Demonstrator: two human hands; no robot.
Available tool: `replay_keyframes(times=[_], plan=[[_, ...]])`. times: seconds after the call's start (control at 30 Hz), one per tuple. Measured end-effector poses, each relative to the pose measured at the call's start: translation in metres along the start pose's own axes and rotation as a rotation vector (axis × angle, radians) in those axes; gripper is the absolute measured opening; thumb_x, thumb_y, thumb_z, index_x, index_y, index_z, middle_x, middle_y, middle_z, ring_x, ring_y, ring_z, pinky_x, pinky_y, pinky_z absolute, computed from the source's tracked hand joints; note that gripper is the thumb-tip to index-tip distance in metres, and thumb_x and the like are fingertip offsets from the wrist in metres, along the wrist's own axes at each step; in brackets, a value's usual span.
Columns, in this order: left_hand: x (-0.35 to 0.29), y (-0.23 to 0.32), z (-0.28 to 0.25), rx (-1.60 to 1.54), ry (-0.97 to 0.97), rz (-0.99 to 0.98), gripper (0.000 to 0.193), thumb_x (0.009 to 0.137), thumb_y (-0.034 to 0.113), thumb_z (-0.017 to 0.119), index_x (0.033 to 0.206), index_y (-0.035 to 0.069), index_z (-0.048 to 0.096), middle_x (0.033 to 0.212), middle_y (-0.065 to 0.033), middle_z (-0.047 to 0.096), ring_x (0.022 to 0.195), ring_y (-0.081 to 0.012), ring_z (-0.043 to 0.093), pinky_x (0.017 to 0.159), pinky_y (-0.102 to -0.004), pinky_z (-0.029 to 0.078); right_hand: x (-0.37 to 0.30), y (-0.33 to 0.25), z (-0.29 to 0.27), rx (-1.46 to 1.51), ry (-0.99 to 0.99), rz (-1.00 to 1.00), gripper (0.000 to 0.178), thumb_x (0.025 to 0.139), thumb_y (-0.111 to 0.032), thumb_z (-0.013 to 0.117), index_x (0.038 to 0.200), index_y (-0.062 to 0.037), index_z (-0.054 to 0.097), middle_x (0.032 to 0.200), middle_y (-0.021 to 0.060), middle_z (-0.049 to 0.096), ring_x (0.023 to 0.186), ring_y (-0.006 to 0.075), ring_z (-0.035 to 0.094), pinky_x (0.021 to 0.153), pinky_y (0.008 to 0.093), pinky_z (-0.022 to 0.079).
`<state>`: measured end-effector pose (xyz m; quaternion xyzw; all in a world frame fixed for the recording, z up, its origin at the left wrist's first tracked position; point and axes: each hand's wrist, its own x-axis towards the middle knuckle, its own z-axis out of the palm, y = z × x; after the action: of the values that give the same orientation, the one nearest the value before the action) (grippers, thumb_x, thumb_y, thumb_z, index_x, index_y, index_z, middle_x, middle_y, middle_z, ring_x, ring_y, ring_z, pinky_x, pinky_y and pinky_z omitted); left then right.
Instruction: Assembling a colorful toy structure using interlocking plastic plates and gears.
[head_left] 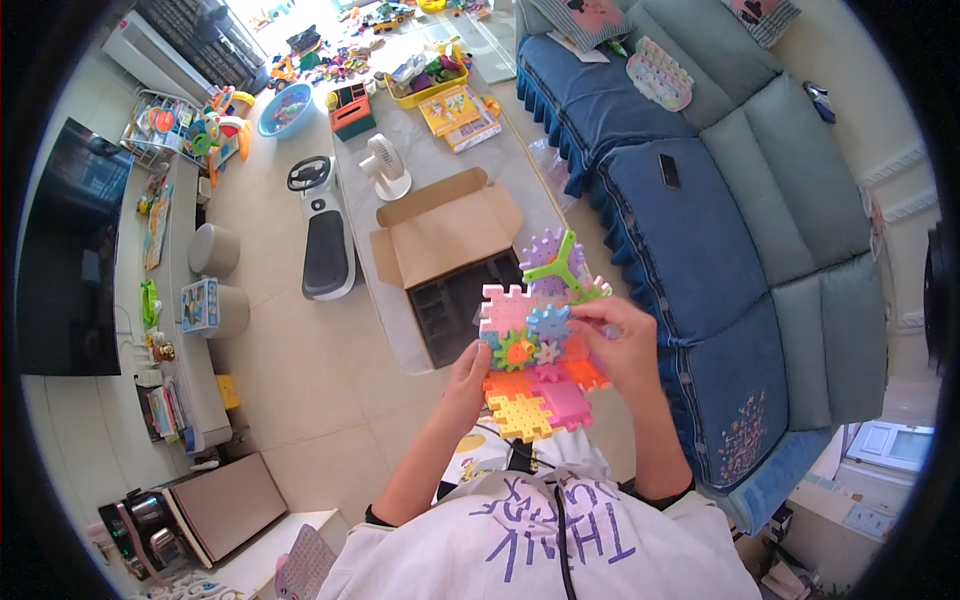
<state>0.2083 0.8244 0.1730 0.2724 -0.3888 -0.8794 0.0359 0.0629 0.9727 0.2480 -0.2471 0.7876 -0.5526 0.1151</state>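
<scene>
Both hands are up in front of my chest, with the gear toy (pixel 546 353) between them, just on the near side of the open cardboard box (pixel 450 232). My left hand (pixel 462 385) is closed on the toy's left edge, thumb along the rim; the fingers behind it are hidden. On the right hand (pixel 628 345), thumb and forefinger are drawn close together at the right edge of the blue gear (pixel 548 321); I cannot tell whether they pinch it or only touch it. Left of and nearer than the blue gear sits a green gear with an orange centre (pixel 515 350). A pale pink plate (pixel 507 308) forms the far left part; a yellow plate (pixel 520 416) and a magenta plate (pixel 567 403) make up the near end, yellow to the left. At the far right a purple gear (pixel 537 252) carries a green three-armed piece (pixel 556 268). The box lies on the table (pixel 510 165), flaps spread, a dark tray (pixel 455 320) showing inside. Farther along the table stands a white fan (pixel 385 168). A blue-covered sofa (pixel 680 240) runs along the right, with a phone (pixel 668 171) lying on it; a ride-on toy (pixel 328 250) is on the floor to the left.
</scene>
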Motion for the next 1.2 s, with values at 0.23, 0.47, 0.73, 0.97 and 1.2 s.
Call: replay_keyframes(times=[0.23,0.47,0.73,0.97,1.2], plan=[[0.001,-0.001,-0.001,0.104,0.060,-0.044,0.034,0.098,0.030,0.039,0.116,0.004,0.049,0.105,-0.0024,0.057,0.096,-0.0085,0.056,0.081,-0.0252,0.048,0.001,-0.005,0.022,0.029,-0.046,0.028,0.017,0.073,-0.005,0.069,0.090,-0.0008,0.067,0.085,0.0092,0.067,0.074,0.0153,0.064,0.064,0.0256,0.050],[0.004,-0.002,-0.003,0.105,-0.015,-0.006,0.034,0.098,0.031,0.040,0.118,0.004,0.048,0.105,-0.0022,0.058,0.094,-0.0070,0.057,0.076,-0.0231,0.049,0.004,-0.003,0.025,-0.106,0.032,-0.076,0.014,0.075,-0.006,0.068,0.087,-0.0016,0.066,0.082,0.0116,0.065,0.070,0.0229,0.063,0.062,0.0300,0.048],[0.007,-0.006,-0.005,0.184,0.005,0.054,0.033,0.097,0.031,0.040,0.116,0.006,0.050,0.098,0.0004,0.059,0.078,-0.0023,0.057,0.062,-0.0182,0.047,0.002,0.000,0.026,-0.263,0.056,-0.155,0.015,0.073,-0.009,0.068,0.087,-0.0031,0.066,0.081,0.0096,0.062,0.072,0.0257,0.060,0.064,0.0334,0.048],[0.005,-0.004,-0.004,0.191,-0.011,0.008,0.032,0.097,0.029,0.041,0.115,0.003,0.051,0.100,0.0000,0.057,0.088,-0.0044,0.053,0.075,-0.0212,0.046,0.000,0.001,0.026,-0.344,0.018,-0.182,0.015,0.074,-0.011,0.068,0.087,-0.0038,0.067,0.083,0.0088,0.060,0.074,0.0261,0.059,0.065,0.0350,0.048],[0.006,-0.007,-0.006,0.187,-0.012,0.001,0.032,0.098,0.027,0.041,0.114,0.002,0.051,0.103,0.0001,0.056,0.093,-0.0049,0.051,0.080,-0.0223,0.044,-0.001,0.001,0.027,-0.435,0.045,-0.260,0.014,0.072,-0.013,0.069,0.082,-0.0034,0.065,0.081,0.0086,0.059,0.075,0.0269,0.059,0.065,0.0363,0.047]])
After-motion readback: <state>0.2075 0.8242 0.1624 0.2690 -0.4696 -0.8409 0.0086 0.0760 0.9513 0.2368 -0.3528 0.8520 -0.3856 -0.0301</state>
